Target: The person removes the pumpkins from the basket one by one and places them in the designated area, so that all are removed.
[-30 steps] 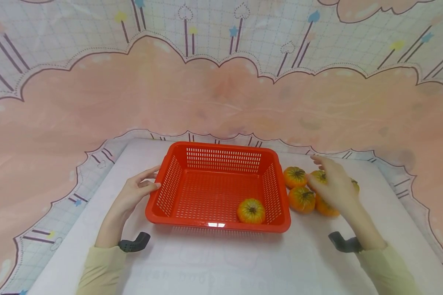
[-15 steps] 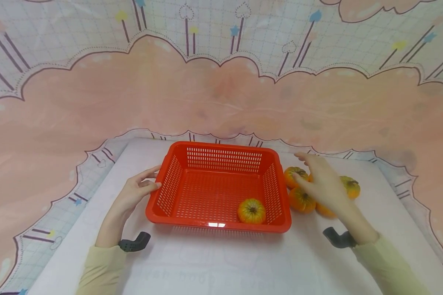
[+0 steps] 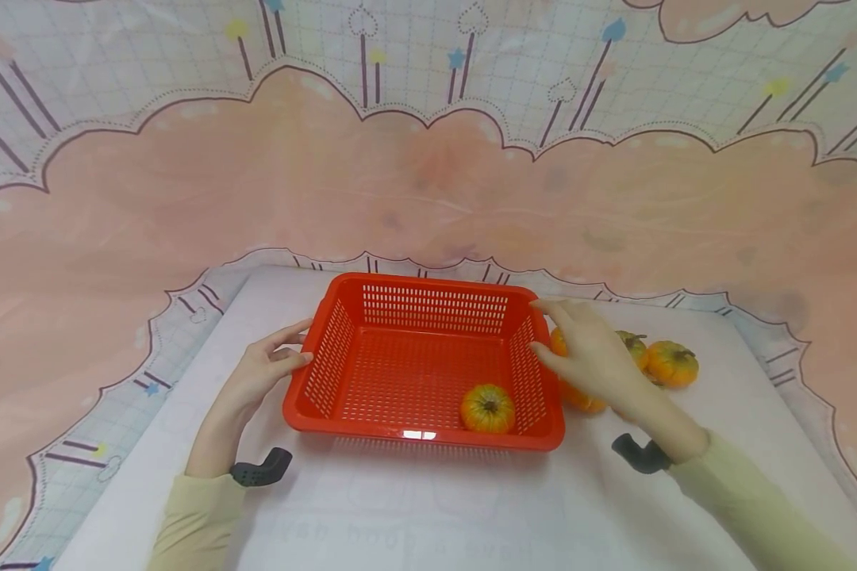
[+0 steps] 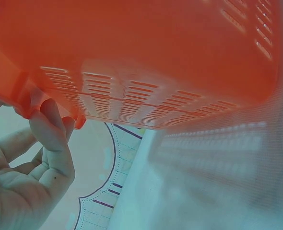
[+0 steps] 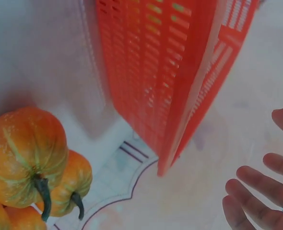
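Observation:
A red plastic basket (image 3: 414, 365) with slotted walls is on the white table, and one small orange-green pumpkin (image 3: 487, 409) lies in its near right corner. At the basket's left rim, my left hand (image 3: 253, 377) holds on with thumb and curled fingers; the left wrist view shows the fingers (image 4: 50, 129) hooked at the rim's edge. My right hand (image 3: 593, 353) has its fingers spread and nothing in them, and overlaps the right rim in the head view. In the right wrist view that hand (image 5: 271, 196) appears apart from the basket wall.
Several pumpkins (image 3: 674, 364) with dark stems cluster right of the basket, partly hidden beneath my right hand and forearm. A patterned pink and white cloth (image 3: 428, 190) hangs behind the table. A black wrist device (image 3: 263, 468) sits on my left wrist.
My right hand has moved left from over the pumpkins to the basket's right rim, uncovering the pumpkins furthest right. The left hand, the basket and the pumpkin in it have stayed put.

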The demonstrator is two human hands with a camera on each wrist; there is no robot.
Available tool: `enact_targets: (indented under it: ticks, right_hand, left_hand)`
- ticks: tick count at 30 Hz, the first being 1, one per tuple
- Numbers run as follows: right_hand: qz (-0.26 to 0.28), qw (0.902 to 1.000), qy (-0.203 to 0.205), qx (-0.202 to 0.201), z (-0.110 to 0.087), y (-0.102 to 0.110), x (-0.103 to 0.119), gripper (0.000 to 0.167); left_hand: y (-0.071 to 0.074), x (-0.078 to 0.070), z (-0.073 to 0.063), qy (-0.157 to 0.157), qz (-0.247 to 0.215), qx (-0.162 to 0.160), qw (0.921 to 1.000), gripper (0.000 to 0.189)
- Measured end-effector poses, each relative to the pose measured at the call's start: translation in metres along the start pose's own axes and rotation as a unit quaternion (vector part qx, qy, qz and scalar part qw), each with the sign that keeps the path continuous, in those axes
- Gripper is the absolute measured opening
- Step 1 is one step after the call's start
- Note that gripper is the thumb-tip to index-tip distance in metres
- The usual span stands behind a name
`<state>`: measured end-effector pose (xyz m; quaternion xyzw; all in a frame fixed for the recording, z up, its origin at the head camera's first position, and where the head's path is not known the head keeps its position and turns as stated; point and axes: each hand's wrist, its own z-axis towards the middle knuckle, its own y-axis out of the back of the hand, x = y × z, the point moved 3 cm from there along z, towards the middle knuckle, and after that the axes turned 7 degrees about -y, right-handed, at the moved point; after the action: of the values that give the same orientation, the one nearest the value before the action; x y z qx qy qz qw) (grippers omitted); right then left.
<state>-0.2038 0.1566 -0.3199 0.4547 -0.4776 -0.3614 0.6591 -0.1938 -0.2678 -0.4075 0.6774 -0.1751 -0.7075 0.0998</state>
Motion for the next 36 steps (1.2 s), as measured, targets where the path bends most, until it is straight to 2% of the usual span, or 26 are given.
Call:
enact_targets:
  ticks: [4, 13, 20, 28, 36]
  right_hand:
    - [-0.028, 0.9983, 0.048, -0.016, 0.003, -0.005, 0.01, 0.056]
    - [-0.062, 0.9957, 0.066, 0.02, 0.003, -0.013, 0.028, 0.059]
    - [-0.086, 0.9902, 0.102, 0.042, 0.005, -0.026, 0.039, 0.06]
    - [-0.068, 0.9862, 0.103, 0.111, 0.008, -0.045, 0.041, 0.062]
    - [-0.044, 0.9801, 0.118, 0.154, 0.009, -0.056, 0.042, 0.062]
  left_hand:
    - [0.0, 0.0, 0.0, -0.003, -0.001, 0.001, 1.0, 0.062]
    - [0.0, -0.001, 0.0, -0.003, -0.007, 0.0, 1.0, 0.062]
    - [0.0, -0.002, 0.0, -0.002, -0.003, -0.001, 1.0, 0.062]
    - [0.0, -0.001, 0.0, -0.003, 0.0, 0.001, 1.0, 0.062]
    - [0.0, 0.0, -0.001, -0.002, -0.005, 0.001, 1.0, 0.062]
